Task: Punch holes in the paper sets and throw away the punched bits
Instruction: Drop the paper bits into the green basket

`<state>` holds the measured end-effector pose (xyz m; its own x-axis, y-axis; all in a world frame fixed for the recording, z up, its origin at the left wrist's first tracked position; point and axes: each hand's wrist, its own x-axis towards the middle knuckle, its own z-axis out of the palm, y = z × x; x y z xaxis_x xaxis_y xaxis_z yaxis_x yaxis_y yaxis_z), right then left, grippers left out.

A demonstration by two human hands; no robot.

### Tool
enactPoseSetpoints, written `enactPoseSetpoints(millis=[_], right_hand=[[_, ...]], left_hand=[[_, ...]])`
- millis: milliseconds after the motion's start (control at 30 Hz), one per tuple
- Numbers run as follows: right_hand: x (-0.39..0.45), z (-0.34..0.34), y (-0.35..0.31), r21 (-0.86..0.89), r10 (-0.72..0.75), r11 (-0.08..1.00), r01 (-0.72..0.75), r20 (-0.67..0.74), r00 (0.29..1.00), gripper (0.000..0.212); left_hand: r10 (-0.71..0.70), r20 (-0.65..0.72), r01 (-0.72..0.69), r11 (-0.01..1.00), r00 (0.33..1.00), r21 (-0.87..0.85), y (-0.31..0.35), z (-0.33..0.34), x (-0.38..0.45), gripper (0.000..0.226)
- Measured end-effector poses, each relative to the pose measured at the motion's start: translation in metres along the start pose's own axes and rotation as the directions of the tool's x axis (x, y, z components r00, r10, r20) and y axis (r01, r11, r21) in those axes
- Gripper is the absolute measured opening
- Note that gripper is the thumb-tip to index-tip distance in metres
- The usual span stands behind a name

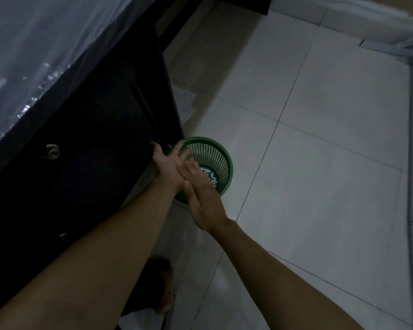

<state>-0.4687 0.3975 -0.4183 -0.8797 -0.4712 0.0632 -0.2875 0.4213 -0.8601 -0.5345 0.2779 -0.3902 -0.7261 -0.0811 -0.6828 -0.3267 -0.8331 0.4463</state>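
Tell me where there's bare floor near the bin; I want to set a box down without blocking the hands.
Bare pale floor tiles lie open to the right of the round green mesh plastic basket up to the wall edge. It is crowded on the basket's left: the left hand and right hand brush together over its rim, tight against the black desk.

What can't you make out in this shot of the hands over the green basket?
- Head view: the near rim of the green basket is hidden behind the left hand and right hand.
- The white bits in its bottom are too small to identify.
- The left palm is partly covered by the right hand's fingers, so any bits there are unseen.
- No punch or paper sets can be made out.
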Motion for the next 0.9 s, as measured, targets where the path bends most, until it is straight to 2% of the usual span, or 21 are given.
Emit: enactPoseSetpoints(millis=[67,133,167,233,300,333,367,400,433,467,500,533,567,633,700,733,767,800,867,900], right_hand=[[0.004,0.000,0.000,-0.041,0.141,0.989,-0.142,-0.034,0.989,0.060],[0.010,-0.004,0.000,0.004,0.253,0.967,-0.253,-0.096,0.963,0.063],[0.009,-0.006,-0.002,0.021,0.241,0.970,-0.240,-0.120,0.963,0.061],[0.006,-0.007,-0.004,-0.001,0.077,0.997,-0.078,-0.114,0.990,0.056],[0.003,-0.002,-0.004,-0.013,-0.046,0.999,0.046,-0.005,0.999,0.053],[0.001,0.002,-0.004,-0.008,-0.004,1.000,0.004,0.050,0.999,0.055],[0.003,0.003,-0.005,0.037,0.117,0.992,-0.120,0.069,0.991,0.060],[0.007,0.002,-0.005,0.173,0.302,0.935,-0.310,0.074,0.951,0.068],[0.013,-0.004,-0.007,0.414,0.491,0.767,-0.490,0.113,0.864,0.075],[0.018,-0.012,-0.005,0.663,0.600,0.499,-0.558,0.200,0.775,0.081],[0.024,-0.019,-0.003,0.850,0.614,0.198,-0.488,0.281,0.738,0.083],[0.029,-0.025,-0.001,0.932,0.590,-0.041,-0.359,0.313,0.744,0.084],[0.032,-0.030,0.001,0.950,0.580,-0.180,-0.255,0.312,0.753,0.085],[0.036,-0.034,0.000,0.945,0.572,-0.267,-0.189,0.313,0.758,0.088],[0.037,-0.035,-0.005,0.952,0.570,-0.231,-0.201,0.300,0.765,0.090],[0.037,-0.034,-0.010,0.959,0.561,-0.162,-0.231,0.282,0.779,0.090],[0.036,-0.033,-0.016,0.959,0.556,-0.036,-0.280,0.253,0.792,0.089],[0.032,-0.030,-0.022,0.931,0.535,0.140,-0.336,0.214,0.817,0.086],[0.023,-0.018,-0.035,0.766,0.433,0.518,-0.382,0.150,0.889,0.076],[0.019,-0.012,-0.039,0.645,0.367,0.678,-0.352,0.117,0.923,0.070]], left_hand=[[0.006,0.008,-0.006,1.000,1.000,-0.003,-0.001,-0.002,-0.001,0.096],[0.011,0.007,-0.011,1.000,1.000,-0.008,-0.003,-0.004,-0.003,0.097],[0.011,0.006,-0.011,1.000,1.000,-0.010,-0.003,-0.005,-0.003,0.097],[0.013,0.015,-0.012,1.000,1.000,-0.025,0.000,-0.007,-0.002,0.098],[0.019,0.019,-0.019,1.000,1.000,-0.018,0.003,-0.005,-0.002,0.098],[0.021,0.011,-0.021,1.000,1.000,0.001,0.005,-0.004,-0.002,0.099],[0.022,0.001,-0.022,1.000,1.000,0.019,0.005,-0.004,-0.003,0.099],[0.023,-0.002,-0.023,0.999,1.000,0.030,0.005,-0.004,-0.004,0.099],[0.025,0.005,-0.025,0.999,1.000,0.035,0.005,-0.005,-0.006,0.099],[0.025,0.019,-0.026,0.999,0.999,0.036,0.004,-0.007,-0.008,0.098],[0.026,0.033,-0.027,0.999,0.999,0.032,0.004,-0.008,-0.009,0.098],[0.029,0.045,-0.030,0.999,0.999,0.024,0.003,-0.009,-0.010,0.097],[0.032,0.051,-0.032,0.999,0.998,0.016,0.003,-0.009,-0.011,0.097],[0.030,0.055,-0.031,1.000,0.998,0.004,0.001,-0.009,-0.013,0.098],[0.023,0.070,-0.023,1.000,0.997,0.008,-0.001,-0.006,-0.014,0.099],[0.020,0.079,-0.021,1.000,0.997,0.009,-0.002,-0.005,-0.014,0.099],[0.017,0.082,-0.017,1.000,0.996,-0.001,-0.002,-0.003,-0.015,0.099],[0.016,0.076,-0.015,1.000,0.997,-0.021,-0.003,0.000,-0.014,0.099],[0.016,0.041,-0.015,1.000,0.999,-0.025,-0.002,0.005,-0.011,0.100],[0.019,0.010,-0.018,1.000,1.000,-0.012,-0.001,0.006,-0.008,0.099]])
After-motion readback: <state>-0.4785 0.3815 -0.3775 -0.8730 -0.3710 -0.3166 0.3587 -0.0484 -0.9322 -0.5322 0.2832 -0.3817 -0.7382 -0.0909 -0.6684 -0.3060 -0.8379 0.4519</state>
